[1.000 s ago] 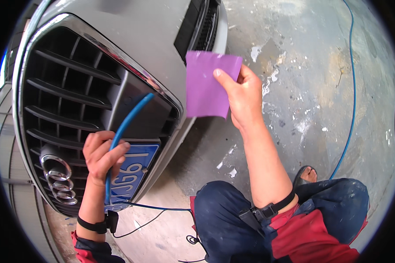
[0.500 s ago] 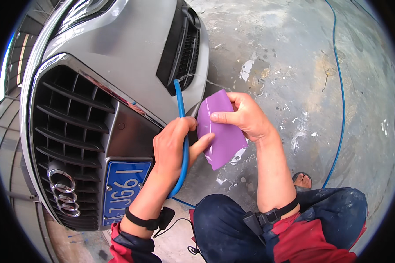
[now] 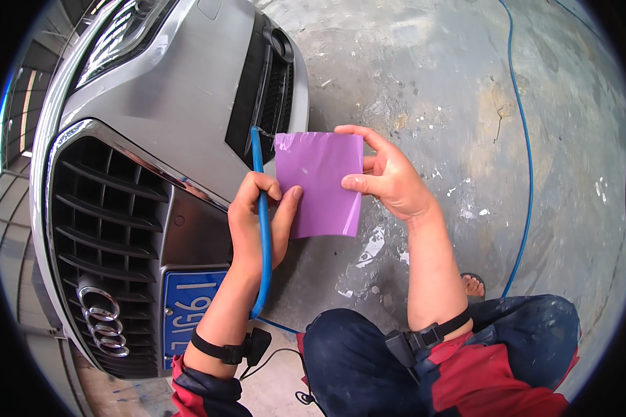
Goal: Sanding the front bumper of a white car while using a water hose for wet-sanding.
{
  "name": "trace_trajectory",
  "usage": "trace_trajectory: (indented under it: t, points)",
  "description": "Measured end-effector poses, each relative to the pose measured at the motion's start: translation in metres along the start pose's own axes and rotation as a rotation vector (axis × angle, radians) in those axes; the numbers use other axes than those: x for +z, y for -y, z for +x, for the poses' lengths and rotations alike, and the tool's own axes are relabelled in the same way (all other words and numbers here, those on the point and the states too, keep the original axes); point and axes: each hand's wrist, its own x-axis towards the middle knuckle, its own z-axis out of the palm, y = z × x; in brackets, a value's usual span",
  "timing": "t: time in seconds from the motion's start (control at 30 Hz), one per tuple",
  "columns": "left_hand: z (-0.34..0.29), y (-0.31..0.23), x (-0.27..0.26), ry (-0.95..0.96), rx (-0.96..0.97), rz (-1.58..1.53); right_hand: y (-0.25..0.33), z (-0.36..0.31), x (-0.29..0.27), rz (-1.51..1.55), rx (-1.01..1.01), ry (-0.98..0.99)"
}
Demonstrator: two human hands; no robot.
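A thin purple sheet (image 3: 318,177), sandpaper by its look, is spread nearly flat between my hands, its lower right edge slightly folded. My left hand (image 3: 257,215) pinches its left side. Through the crook of that thumb runs a blue hose (image 3: 265,243), reaching from beside my wrist up toward the bumper; a little water shows at its upper end. My right hand (image 3: 396,184) grips the sheet's right edge, thumb in front, with some fingers hidden behind it.
The silver car's front (image 3: 153,104) fills the left, with its black grille (image 3: 108,215) and blue number plate (image 3: 191,306) close to my left arm. Another blue hose (image 3: 528,167) lies along the wet, stained concrete floor (image 3: 438,83) on the right. My bent knees are below.
The purple sheet has turned from a tilted, curled position to nearly upright and flatter. My left thumb now presses on it. The view has shifted slightly, and the left hand with the hose sits further left.
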Motion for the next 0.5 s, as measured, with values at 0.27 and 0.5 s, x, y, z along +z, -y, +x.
trace_trajectory:
  t: [0.27, 0.5]
  points:
    - [0.009, -0.007, 0.004, -0.217, 0.046, -0.072, -0.003, 0.004, 0.007, -0.084, -0.140, -0.079]
    - [0.010, -0.006, 0.000, -0.164, 0.141, -0.092, -0.004, -0.004, 0.003, -0.031, 0.010, -0.042]
